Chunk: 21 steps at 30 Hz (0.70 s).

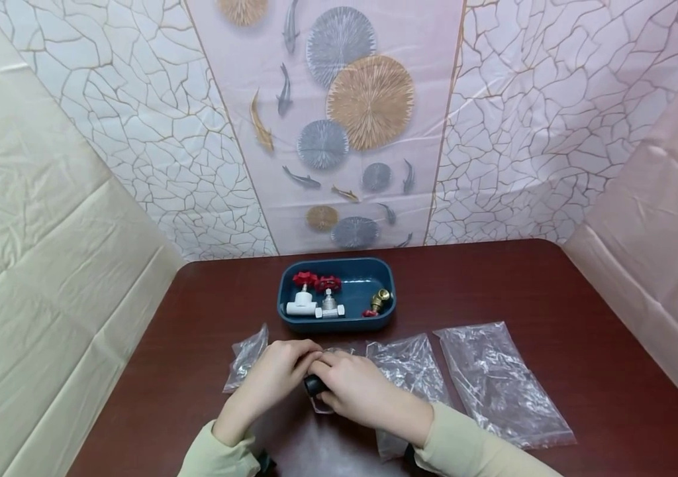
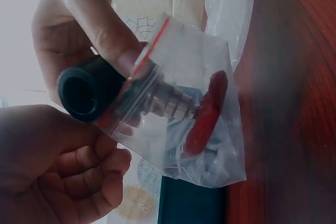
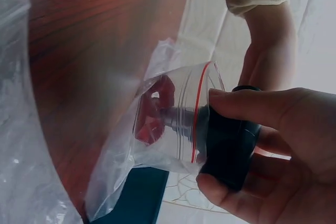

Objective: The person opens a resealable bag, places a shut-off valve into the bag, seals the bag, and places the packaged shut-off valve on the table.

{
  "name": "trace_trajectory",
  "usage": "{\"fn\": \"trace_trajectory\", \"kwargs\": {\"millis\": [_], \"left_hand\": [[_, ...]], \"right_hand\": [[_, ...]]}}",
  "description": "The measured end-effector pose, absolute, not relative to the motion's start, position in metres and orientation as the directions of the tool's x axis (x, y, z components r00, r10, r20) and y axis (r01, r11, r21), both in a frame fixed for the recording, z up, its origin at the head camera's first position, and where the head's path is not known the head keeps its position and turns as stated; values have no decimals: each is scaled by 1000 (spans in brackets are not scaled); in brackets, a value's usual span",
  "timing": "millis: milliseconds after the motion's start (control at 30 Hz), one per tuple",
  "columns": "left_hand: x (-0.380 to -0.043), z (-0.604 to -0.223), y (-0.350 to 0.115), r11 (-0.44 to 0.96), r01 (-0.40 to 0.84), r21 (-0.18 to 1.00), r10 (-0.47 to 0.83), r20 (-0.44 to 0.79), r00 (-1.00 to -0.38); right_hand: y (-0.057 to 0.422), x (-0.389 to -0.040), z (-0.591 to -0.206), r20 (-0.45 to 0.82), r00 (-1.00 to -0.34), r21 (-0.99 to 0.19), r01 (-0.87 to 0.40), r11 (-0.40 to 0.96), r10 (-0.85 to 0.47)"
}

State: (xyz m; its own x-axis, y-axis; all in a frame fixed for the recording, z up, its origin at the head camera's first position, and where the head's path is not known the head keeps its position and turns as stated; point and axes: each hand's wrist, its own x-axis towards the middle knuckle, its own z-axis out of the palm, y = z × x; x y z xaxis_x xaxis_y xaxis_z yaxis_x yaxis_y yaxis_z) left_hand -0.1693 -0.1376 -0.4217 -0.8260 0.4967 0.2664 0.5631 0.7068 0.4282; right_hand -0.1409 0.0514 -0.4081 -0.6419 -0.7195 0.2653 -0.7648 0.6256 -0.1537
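I monitor one handwheel valve [image 1: 315, 385]: black, hollow-ended body [image 3: 228, 148], metallic stem, red handwheel [image 2: 208, 116]. Stem and handwheel sit inside a clear zip bag [image 2: 226, 169] with a red seal line; the body protrudes. Position: above the table [image 1: 154, 411], handwheel down, nearer the left edge.

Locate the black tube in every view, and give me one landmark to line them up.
Head: black tube below centre, slightly left, at the right hand.
Left wrist: left of centre, open end showing.
Right wrist: right of centre, held by that hand's fingers.
Shared landmark: blue tray, beyond the hands in the head view, cut off at the bottom in both wrist views.
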Motion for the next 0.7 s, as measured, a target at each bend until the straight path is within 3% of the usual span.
{"fn": "trace_trajectory", "kwargs": {"millis": [333,700], "left_hand": [[-174,-432,-144,703,575,419,514,261,-817],[-179,-441,-150,695,576,431,549,198,-812]], "right_hand": [[49,-146,-423,216,-713,-200,-701,685,-667],[43,-149,-447,299,-715,-124,-686,717,-632]]}}
